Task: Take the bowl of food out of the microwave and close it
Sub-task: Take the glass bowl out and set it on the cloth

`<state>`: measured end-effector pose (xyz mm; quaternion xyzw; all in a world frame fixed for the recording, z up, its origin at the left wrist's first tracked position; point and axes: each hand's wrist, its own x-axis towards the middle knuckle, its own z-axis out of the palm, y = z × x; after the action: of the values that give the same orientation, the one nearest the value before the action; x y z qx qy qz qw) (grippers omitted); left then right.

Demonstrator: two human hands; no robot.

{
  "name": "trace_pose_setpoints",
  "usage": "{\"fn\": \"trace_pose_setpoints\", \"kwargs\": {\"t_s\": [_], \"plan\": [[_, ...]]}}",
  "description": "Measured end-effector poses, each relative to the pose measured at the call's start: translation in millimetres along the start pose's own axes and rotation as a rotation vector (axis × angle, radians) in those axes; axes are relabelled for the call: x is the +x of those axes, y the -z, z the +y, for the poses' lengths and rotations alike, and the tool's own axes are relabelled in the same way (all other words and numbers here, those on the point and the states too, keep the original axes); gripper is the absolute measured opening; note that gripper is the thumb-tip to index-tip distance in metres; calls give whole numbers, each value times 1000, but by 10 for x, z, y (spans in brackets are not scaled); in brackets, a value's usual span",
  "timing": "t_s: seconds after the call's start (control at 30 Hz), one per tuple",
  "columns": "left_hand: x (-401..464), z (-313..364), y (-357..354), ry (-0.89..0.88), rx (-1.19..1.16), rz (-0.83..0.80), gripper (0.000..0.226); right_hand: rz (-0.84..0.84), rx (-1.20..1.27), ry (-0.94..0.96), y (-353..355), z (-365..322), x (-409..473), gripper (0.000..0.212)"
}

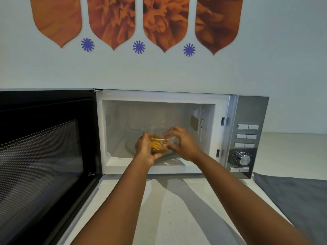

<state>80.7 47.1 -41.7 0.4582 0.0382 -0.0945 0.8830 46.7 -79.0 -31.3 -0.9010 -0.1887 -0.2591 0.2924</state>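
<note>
- The microwave (251,135) stands at the back edge of a pale counter (169,209), against the wall, and its door (46,156) is swung fully open to the left.
- The bowl (160,145) is of clear glass and holds orange-yellow food (156,144); it is inside the cavity, near the front opening and about in the middle between the left and right inner walls.
- Under the bowl the glass turntable (130,145) is visible; I cannot tell if the bowl touches it or is already lifted a little.
- The left hand (146,149) grasps the bowl from its left side, with the fingers curled around the wall and under the base.
- The right hand (180,142) grasps the bowl from its right side, with the thumb on the near part of the rim and the fingers bent over the far side.
- So the bowl lies between the two hands, touching both.
- Both forearms reach over the front edge of the counter into the opening.
- The control panel with a knob (245,159) is on the right side of the microwave.
- A grey cloth (297,197) covers the right part of the counter, just beside the right front corner of the microwave.
</note>
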Motion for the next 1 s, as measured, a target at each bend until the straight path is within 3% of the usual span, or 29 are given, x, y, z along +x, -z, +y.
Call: {"fn": "trace_pose_setpoints", "kwargs": {"t_s": [0.13,0.23,0.33,0.57,0.87,1.0], "plan": [[-87,11,-26,4,52,0,27,147,460,-332,85,-51,-47,37],[-195,23,-83,23,88,-11,30,165,701,-630,98,-128,-30,47],[-308,20,-158,34,138,-26,33,189,858,-744,95,-210,-40,47],[-502,8,-332,-5,224,26,36,439,709,-779,147,-356,-114,35],[-738,-205,-707,-187,172,157,36,582,547,-750,484,-414,-424,39],[-909,-362,-962,-193,163,115,38,664,493,-753,741,-385,-633,38]]}}
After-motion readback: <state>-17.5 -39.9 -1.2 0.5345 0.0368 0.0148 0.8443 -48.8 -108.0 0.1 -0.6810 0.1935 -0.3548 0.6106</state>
